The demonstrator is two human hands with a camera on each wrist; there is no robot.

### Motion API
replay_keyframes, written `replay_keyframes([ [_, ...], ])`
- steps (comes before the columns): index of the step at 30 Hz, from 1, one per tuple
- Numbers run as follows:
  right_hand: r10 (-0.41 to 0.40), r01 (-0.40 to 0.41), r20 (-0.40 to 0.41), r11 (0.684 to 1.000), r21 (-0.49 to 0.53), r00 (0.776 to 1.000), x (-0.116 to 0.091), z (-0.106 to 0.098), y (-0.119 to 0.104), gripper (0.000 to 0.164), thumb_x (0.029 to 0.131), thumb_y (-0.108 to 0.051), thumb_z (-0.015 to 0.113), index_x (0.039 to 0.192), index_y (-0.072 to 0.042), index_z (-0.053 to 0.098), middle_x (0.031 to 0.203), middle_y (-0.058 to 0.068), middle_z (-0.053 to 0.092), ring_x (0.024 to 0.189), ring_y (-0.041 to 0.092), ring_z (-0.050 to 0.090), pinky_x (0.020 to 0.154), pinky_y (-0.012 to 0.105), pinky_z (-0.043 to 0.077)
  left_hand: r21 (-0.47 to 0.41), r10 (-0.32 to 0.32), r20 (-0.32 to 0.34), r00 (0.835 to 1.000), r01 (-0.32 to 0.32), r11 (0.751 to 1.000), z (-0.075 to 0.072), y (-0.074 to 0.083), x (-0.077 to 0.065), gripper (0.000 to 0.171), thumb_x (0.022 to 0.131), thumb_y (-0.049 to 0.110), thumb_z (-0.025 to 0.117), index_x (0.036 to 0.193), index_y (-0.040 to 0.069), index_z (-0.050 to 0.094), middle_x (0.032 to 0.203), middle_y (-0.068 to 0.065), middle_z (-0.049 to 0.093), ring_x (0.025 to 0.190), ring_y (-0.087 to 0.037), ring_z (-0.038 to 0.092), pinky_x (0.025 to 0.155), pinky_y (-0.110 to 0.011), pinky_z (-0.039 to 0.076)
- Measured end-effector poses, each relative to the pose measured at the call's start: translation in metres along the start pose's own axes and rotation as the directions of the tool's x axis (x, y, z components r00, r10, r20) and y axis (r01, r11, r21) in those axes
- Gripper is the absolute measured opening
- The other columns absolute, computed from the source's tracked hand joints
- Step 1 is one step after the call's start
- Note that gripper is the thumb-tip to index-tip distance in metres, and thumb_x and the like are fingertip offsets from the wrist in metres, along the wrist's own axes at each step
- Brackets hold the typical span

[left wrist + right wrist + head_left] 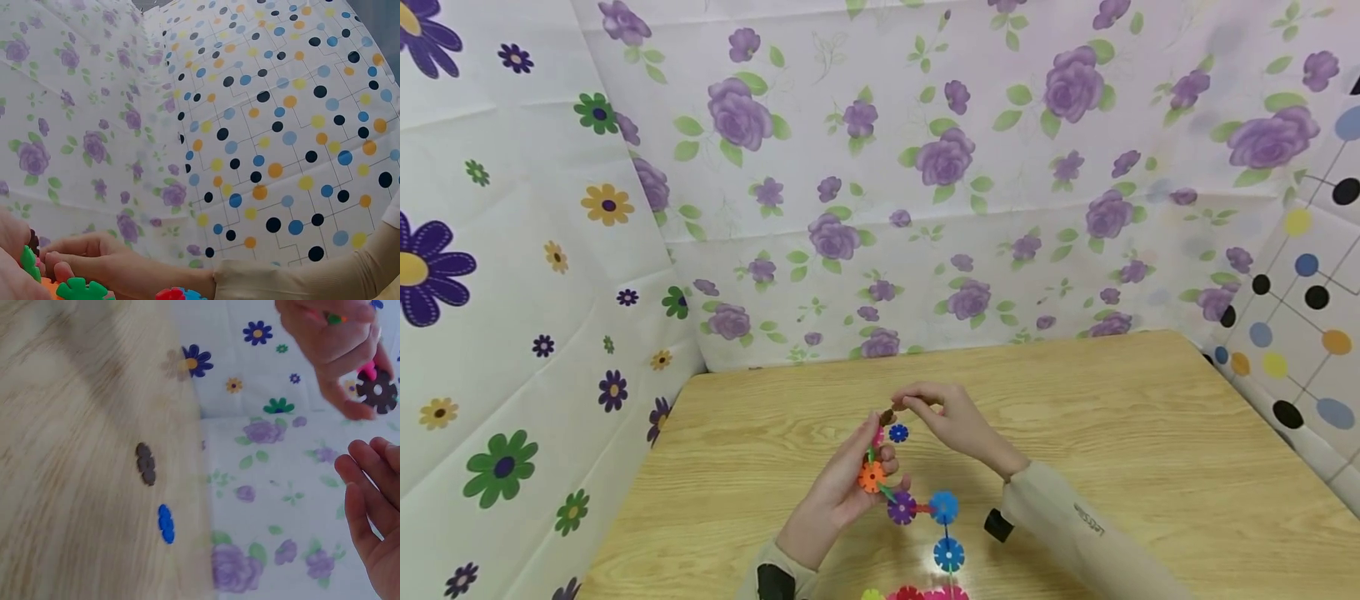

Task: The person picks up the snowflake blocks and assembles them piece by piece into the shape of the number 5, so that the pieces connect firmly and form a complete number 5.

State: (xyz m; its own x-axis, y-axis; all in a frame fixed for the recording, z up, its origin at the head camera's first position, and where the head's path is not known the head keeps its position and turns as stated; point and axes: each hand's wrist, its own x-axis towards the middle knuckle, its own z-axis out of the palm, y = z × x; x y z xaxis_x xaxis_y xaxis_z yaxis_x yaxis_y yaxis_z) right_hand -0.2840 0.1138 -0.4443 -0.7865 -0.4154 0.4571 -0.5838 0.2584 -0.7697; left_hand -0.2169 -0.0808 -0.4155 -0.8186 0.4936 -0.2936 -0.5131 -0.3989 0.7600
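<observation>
My left hand (842, 479) grips a chain of slotted plastic snowflake discs, its thumb and fingers near the chain's upper end. A brown disc (377, 391) forms that end, joined to a pink disc. Further down come an orange disc (872, 477), a purple disc (902, 507) and blue discs (943, 507), linked by edge-on pieces. In the left wrist view a green disc (81, 289) shows low. My right hand (951, 417) is close to the brown end; in the right wrist view its fingers (369, 469) are loosely bent, with nothing between them and the thumb.
On the wooden table (737, 483) lie a loose brown disc (145, 464) and a blue disc (165, 524). Pink, red and yellow discs (910, 593) sit at the front edge of the head view. Patterned cloth (880, 167) encloses the table at back and sides.
</observation>
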Motion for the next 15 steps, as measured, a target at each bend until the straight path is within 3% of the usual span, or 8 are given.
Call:
replay_keyframes([
  [5, 0.034, -0.034, 0.004, 0.999, -0.006, 0.999, -0.002, 0.003, 0.019, 0.024, 0.102, -0.026, 0.049, 0.112, -0.017, 0.07, 0.103, 0.002, 0.073, 0.092, 0.009, 0.068, 0.08, 0.027, 0.056, -0.077, 0.007, 0.026, 1.0, -0.005, 0.997, -0.005, 0.0, -0.001, 0.026, 0.1, 0.046, 0.044, 0.115, 0.025, 0.039, 0.07, 0.009, 0.053, 0.066, -0.005, 0.052, 0.082, -0.032, 0.054],
  [9, 0.081, -0.08, 0.022, 0.996, -0.025, 0.996, -0.004, 0.006, 0.035, 0.024, 0.102, -0.026, 0.05, 0.111, -0.016, 0.07, 0.105, 0.007, 0.073, 0.094, 0.016, 0.069, 0.079, 0.027, 0.056, -0.127, 0.023, 0.066, 0.998, -0.014, 0.992, -0.012, 0.001, -0.004, 0.024, 0.101, 0.046, 0.042, 0.111, 0.024, 0.043, 0.071, 0.008, 0.054, 0.067, -0.005, 0.053, 0.082, -0.03, 0.053],
  [12, 0.139, -0.137, 0.076, 0.99, -0.031, 0.987, -0.006, 0.01, 0.046, 0.024, 0.101, -0.023, 0.051, 0.112, -0.013, 0.07, 0.109, 0.01, 0.071, 0.096, 0.026, 0.068, 0.077, 0.026, 0.056, -0.131, 0.044, 0.065, 0.997, -0.035, 0.991, -0.016, 0.003, -0.006, 0.024, 0.102, 0.047, 0.04, 0.106, 0.023, 0.042, 0.072, 0.008, 0.052, 0.068, -0.005, 0.051, 0.081, -0.028, 0.051],
  [15, 0.18, -0.17, 0.163, 0.983, -0.074, 0.97, -0.007, 0.016, 0.055, 0.023, 0.101, -0.019, 0.052, 0.113, -0.009, 0.069, 0.111, 0.012, 0.07, 0.096, 0.027, 0.067, 0.076, 0.024, 0.054, -0.126, 0.072, 0.033, 0.997, -0.068, 0.99, -0.019, 0.003, -0.008, 0.025, 0.101, 0.047, 0.041, 0.109, 0.023, 0.043, 0.072, 0.008, 0.049, 0.067, -0.005, 0.048, 0.079, -0.026, 0.05],
])
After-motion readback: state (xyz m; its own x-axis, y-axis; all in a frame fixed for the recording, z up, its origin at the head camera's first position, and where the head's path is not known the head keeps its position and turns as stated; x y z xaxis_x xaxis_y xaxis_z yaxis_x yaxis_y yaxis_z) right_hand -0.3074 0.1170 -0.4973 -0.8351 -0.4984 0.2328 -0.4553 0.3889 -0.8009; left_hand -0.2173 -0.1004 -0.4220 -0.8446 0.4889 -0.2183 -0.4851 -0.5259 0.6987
